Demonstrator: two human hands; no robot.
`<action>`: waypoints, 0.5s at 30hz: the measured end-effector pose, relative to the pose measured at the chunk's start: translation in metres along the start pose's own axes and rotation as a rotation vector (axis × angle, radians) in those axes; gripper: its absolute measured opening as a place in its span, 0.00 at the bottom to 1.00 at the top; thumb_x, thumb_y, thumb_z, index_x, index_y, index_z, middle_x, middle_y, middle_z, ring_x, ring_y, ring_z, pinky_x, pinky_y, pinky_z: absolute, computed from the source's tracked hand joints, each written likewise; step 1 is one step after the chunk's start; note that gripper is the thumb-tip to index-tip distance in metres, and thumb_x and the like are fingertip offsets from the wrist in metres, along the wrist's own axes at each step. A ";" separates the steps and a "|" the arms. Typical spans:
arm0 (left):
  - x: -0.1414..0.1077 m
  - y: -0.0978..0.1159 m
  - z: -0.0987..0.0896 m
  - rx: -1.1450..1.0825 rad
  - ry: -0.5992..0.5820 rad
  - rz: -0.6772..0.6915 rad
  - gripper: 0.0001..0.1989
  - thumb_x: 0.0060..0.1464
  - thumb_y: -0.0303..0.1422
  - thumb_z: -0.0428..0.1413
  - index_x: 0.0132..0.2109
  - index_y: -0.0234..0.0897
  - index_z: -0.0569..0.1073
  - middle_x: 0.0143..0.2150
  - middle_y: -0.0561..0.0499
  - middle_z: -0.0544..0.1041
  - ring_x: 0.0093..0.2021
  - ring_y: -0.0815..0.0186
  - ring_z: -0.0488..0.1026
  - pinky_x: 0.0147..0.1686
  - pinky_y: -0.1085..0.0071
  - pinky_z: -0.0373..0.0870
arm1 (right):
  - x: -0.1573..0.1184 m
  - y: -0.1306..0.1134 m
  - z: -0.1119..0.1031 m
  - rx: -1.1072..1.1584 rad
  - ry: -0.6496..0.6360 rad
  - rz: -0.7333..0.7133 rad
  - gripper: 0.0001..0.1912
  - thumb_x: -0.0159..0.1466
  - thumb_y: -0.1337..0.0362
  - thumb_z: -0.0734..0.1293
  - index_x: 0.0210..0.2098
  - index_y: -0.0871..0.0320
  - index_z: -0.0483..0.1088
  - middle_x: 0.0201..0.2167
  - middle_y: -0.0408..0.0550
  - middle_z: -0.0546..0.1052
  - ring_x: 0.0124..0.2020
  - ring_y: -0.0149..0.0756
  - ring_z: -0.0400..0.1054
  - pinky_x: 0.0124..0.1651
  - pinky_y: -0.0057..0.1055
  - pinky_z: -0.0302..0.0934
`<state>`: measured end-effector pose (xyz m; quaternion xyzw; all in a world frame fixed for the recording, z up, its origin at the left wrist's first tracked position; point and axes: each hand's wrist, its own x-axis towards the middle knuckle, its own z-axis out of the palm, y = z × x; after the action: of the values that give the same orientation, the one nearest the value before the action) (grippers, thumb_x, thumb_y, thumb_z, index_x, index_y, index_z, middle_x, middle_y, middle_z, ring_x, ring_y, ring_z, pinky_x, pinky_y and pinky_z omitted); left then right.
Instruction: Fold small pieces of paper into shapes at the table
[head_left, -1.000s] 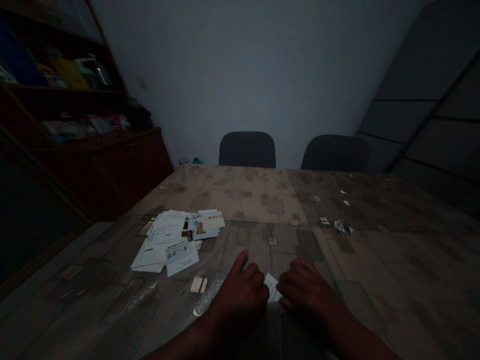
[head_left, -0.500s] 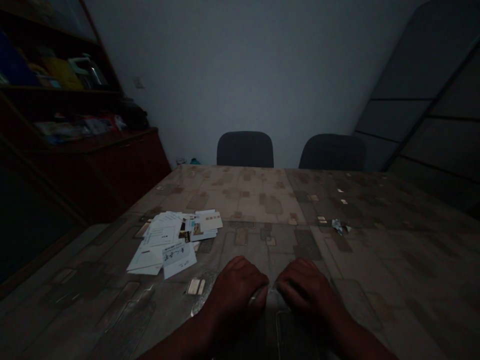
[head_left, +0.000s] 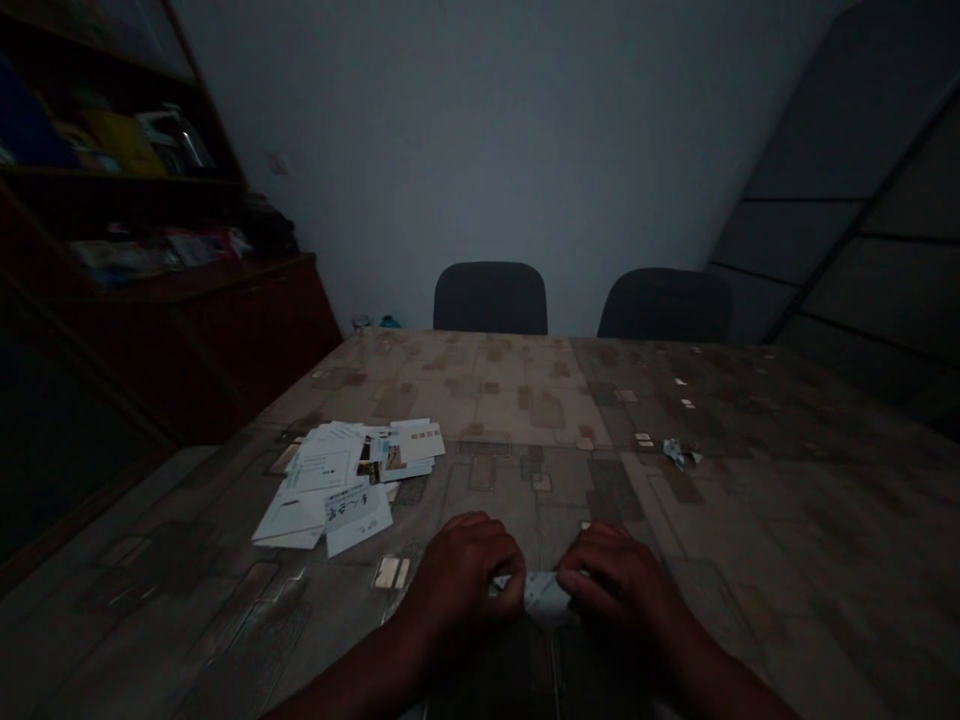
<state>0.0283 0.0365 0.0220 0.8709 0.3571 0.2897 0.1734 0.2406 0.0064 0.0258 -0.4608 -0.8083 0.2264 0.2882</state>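
Between my two hands is a piece of light printed paper [head_left: 548,594], curled and partly covered by the fingers. My left hand [head_left: 474,565] is closed on its left end, where a small pale corner pokes out by the thumb. On the other end, the fingers of my right hand [head_left: 616,570] are closed too. Both hands are low over the near part of the table. Further left lies a loose pile of cards and papers [head_left: 330,470], overlapping each other. A small crumpled piece of paper [head_left: 674,452] rests on the right side.
A patterned cloth [head_left: 517,385] covers the table. Two dark chairs [head_left: 490,298] stand at its far edge, against the wall. To the left, a wooden cabinet [head_left: 247,330] holds assorted items on shelves. The room is dim.
My hands have moved slightly apart, and the paper between them now shows as a curled strip. The pile and the crumpled piece have stayed in place.
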 end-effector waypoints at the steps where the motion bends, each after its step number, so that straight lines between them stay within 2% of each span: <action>1: 0.001 0.000 -0.003 -0.017 -0.021 -0.024 0.07 0.42 0.19 0.54 0.25 0.34 0.73 0.23 0.52 0.73 0.27 0.67 0.68 0.31 0.72 0.60 | 0.000 0.000 -0.001 0.026 -0.011 0.010 0.15 0.67 0.62 0.61 0.26 0.57 0.71 0.24 0.43 0.75 0.29 0.35 0.66 0.37 0.32 0.54; 5: 0.002 -0.004 -0.012 -0.062 -0.047 -0.145 0.08 0.42 0.19 0.52 0.24 0.34 0.72 0.23 0.52 0.72 0.27 0.67 0.68 0.30 0.73 0.59 | 0.000 0.003 -0.010 0.066 0.014 0.125 0.17 0.66 0.61 0.60 0.23 0.57 0.69 0.22 0.44 0.72 0.28 0.36 0.67 0.33 0.31 0.55; 9: 0.001 -0.007 -0.017 -0.134 -0.056 -0.287 0.08 0.47 0.21 0.51 0.25 0.34 0.73 0.25 0.52 0.73 0.29 0.66 0.70 0.30 0.73 0.60 | -0.002 0.007 -0.020 0.028 0.138 0.210 0.13 0.63 0.63 0.60 0.24 0.57 0.70 0.24 0.46 0.73 0.29 0.38 0.67 0.32 0.32 0.57; 11: 0.001 -0.007 -0.016 -0.188 -0.076 -0.305 0.08 0.47 0.22 0.51 0.26 0.34 0.73 0.25 0.52 0.74 0.29 0.66 0.70 0.30 0.74 0.60 | -0.002 0.005 -0.020 0.041 0.186 0.166 0.12 0.64 0.62 0.61 0.29 0.57 0.73 0.29 0.48 0.76 0.35 0.41 0.69 0.38 0.35 0.59; 13: 0.000 -0.006 -0.014 -0.228 -0.114 -0.281 0.08 0.45 0.21 0.52 0.25 0.34 0.73 0.25 0.53 0.73 0.29 0.67 0.70 0.30 0.74 0.60 | -0.002 0.000 -0.014 0.097 0.177 0.124 0.11 0.63 0.60 0.64 0.40 0.56 0.74 0.39 0.50 0.77 0.43 0.43 0.69 0.45 0.37 0.60; 14: 0.000 -0.005 -0.013 -0.242 -0.139 -0.265 0.08 0.44 0.21 0.52 0.25 0.34 0.73 0.25 0.53 0.73 0.28 0.67 0.70 0.30 0.74 0.60 | -0.001 -0.003 -0.010 0.135 0.166 0.129 0.14 0.61 0.59 0.65 0.45 0.57 0.74 0.41 0.51 0.77 0.43 0.43 0.69 0.45 0.37 0.60; 15: 0.000 -0.004 -0.012 -0.249 -0.165 -0.250 0.08 0.44 0.20 0.52 0.25 0.34 0.73 0.25 0.53 0.73 0.28 0.67 0.70 0.30 0.75 0.60 | -0.001 -0.005 -0.005 0.176 0.129 0.147 0.16 0.60 0.60 0.66 0.46 0.57 0.73 0.38 0.50 0.78 0.40 0.42 0.71 0.43 0.36 0.61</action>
<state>0.0189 0.0407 0.0293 0.8124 0.4085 0.2354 0.3433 0.2413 0.0040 0.0324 -0.5055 -0.7291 0.2866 0.3616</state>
